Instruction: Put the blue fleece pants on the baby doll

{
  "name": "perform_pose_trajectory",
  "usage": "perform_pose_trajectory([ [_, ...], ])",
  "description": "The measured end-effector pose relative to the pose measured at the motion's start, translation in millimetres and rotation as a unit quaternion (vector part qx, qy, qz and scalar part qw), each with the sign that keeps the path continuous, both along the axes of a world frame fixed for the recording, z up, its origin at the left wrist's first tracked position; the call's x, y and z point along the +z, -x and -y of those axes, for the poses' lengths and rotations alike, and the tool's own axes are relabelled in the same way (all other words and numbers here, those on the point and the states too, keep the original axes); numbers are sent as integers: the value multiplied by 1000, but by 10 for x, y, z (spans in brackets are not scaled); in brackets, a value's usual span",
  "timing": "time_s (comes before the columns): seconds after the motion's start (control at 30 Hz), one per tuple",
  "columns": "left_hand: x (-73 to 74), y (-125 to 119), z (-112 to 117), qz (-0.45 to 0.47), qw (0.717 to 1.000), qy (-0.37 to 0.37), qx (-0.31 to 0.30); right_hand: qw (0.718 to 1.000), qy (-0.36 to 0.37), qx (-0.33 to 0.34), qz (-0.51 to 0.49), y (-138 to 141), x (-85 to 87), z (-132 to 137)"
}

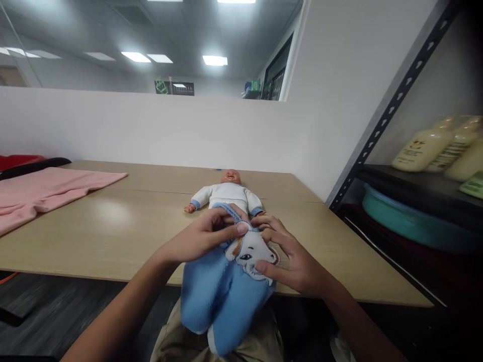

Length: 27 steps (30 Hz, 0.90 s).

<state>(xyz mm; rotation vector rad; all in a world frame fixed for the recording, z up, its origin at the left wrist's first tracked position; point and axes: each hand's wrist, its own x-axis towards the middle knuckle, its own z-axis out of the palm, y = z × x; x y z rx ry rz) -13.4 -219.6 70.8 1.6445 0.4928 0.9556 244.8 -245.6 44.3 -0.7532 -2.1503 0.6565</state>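
A baby doll (229, 195) lies on its back, head away from me, in a white long-sleeved top with blue cuffs. Blue footed overalls (211, 286) hang over the table's front edge toward my lap, a white animal-face patch (251, 254) on their bib. Whether the doll's legs are inside cannot be seen. My left hand (211, 234) is closed on the bib's upper edge by the strap, thumb on top. On the other side, my right hand (287, 254) grips the bib, its thumb on the patch and fingers curled at the top edge.
The wooden table (124, 236) meets a white wall. A pink cloth (49, 193) lies at the left, near a red item (18, 162). On the right, a shelf rack (392, 110) carries pale yellow bottles (424, 148) above a teal basin (407, 216).
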Motion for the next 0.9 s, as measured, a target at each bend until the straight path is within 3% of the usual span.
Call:
perform_pose_trajectory([
  [0.07,9,55,-41,-16,999,8,28,999,28,10,-34,15,3,-34],
  [0.17,7,189,-26,-112,988,-31,99,995,24,-70,-65,34,49,-97],
  [0.27,24,322,51,-232,946,-119,191,989,-45,-132,-38,61,187,-188],
  [0.37,83,383,44,-255,913,-192,253,992,-75,-100,8,111,385,-317],
  [0.4,107,384,-1,-245,915,-206,246,994,-73,-85,17,135,449,-368],
  [0.47,144,360,-160,-231,935,-208,174,998,-44,-52,17,192,561,-478],
  [0.57,136,286,-514,-245,961,-130,4,1000,15,-11,-11,255,664,-676],
  [0.63,89,230,-746,-237,966,-87,-58,999,37,-8,-14,236,681,-837],
  [0.77,13,147,-1021,-136,985,-100,-34,990,110,28,84,51,584,-1161],
  [0.9,24,157,-1129,-94,989,-112,-3,942,200,135,235,-43,437,-1274],
])
